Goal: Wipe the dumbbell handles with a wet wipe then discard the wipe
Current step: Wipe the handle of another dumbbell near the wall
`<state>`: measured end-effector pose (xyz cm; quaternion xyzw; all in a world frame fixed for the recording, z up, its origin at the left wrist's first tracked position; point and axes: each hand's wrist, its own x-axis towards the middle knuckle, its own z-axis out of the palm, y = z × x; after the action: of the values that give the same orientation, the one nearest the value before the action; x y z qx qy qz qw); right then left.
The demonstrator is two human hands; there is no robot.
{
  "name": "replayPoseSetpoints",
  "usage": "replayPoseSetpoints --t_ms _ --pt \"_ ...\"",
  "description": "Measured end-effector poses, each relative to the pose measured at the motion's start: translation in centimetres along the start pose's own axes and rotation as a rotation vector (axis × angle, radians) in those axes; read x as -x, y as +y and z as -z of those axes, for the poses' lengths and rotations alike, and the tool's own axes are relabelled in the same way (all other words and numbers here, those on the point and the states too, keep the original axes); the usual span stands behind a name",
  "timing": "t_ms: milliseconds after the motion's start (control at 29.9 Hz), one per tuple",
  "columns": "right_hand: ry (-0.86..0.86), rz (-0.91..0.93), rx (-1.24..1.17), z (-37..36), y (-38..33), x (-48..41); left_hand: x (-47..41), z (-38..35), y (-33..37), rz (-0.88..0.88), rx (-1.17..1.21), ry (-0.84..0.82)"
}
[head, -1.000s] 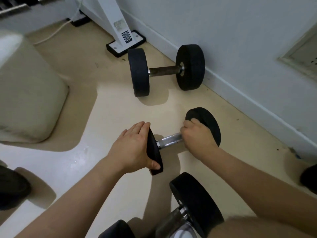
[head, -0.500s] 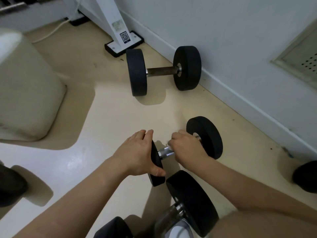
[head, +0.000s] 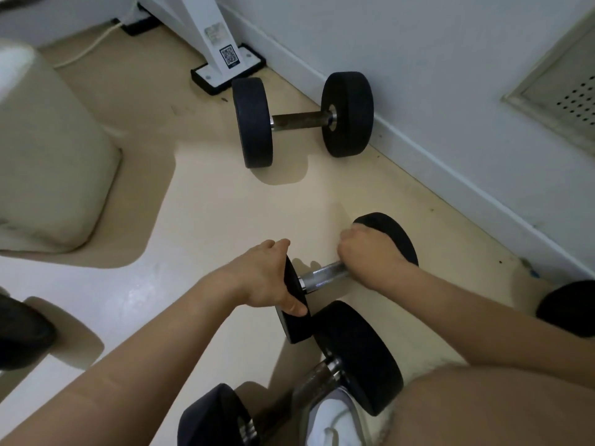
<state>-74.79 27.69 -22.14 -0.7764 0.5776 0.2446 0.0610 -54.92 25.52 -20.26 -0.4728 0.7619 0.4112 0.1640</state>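
Dumbbell handle [head: 323, 276], the chrome bar of the middle weight on the floor [head: 225, 220], is being wiped in strokes, and the stroke has just reversed. To the left of the grip, the left hand [head: 260, 278] has stayed where it was a second ago: fingers draped over the rim of the left plate [head: 294, 326], thumb [head: 291, 306] pressed on its near face, clamping it so the weight cannot roll. Between the two hands most of the bar now shows bare and bright. Half a second ago the right hand [head: 370, 257] was up close to the left plate and covered nearly all of the bar; it has now slid back out to the far end, its knuckles against the right plate [head: 399, 236], fingers curled tight round the bar. No wet wipe shows; whether it is balled inside that fist I cannot tell, though the rubbing motion suggests so. That means one full pass out and back over this handle, so it looks close to done. Beyond the grip, the far dumbbell [head: 302, 120] lies with one plate against the wall [head: 450, 75], its handle darker. Nearer than the grip, the near dumbbell [head: 357, 355] lies just beside the left plate. I judge other handles and the discarding remain.
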Motion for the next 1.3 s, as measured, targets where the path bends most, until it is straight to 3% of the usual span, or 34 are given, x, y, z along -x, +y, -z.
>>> replayPoseSetpoints --t_ms 134,201,301,401,501,602,702,836,1003,1170,1304 --pt "-0.022 0.020 -0.254 0.2 -3.1 0.1 0.3 -1.1 1.1 -0.022 -0.220 -0.009" --pt "-0.024 0.025 -0.205 0.1 -2.8 0.2 0.1 -1.4 1.4 -0.057 -0.278 -0.028" --pt "-0.050 -0.030 -0.019 -0.4 -0.7 0.8 -0.6 -0.9 0.5 -0.056 -0.153 -0.083" --pt "-0.080 -0.075 -0.113 -0.4 -1.6 1.6 -0.6 -0.5 -0.1 -0.019 0.013 -0.122" --pt "-0.133 -0.111 -0.242 -0.9 -1.9 2.5 0.6 -1.5 0.3 -0.041 -0.007 -0.051" --pt "-0.158 -0.146 -0.196 -1.1 -0.6 3.5 2.0 -2.5 0.6 -0.076 -0.006 0.047" --pt "-0.173 -0.207 -0.181 -0.8 -1.6 3.0 2.0 -3.4 1.1 -0.103 -0.151 0.108" --pt "-0.149 -0.085 -0.401 -0.8 -5.5 2.6 1.9 -4.6 2.6 -0.130 -0.366 0.097" --pt "-0.129 -0.060 0.005 -1.3 -1.2 4.9 3.6 -6.7 3.5 -0.114 -0.468 0.187" --pt "-0.081 -0.038 -0.107 -1.5 -3.8 6.1 4.1 -8.3 3.8 -0.163 -0.550 0.206" --pt "-0.071 -0.029 0.007 -1.9 -2.4 6.7 3.4 -6.8 2.9 -0.138 -0.340 0.077"
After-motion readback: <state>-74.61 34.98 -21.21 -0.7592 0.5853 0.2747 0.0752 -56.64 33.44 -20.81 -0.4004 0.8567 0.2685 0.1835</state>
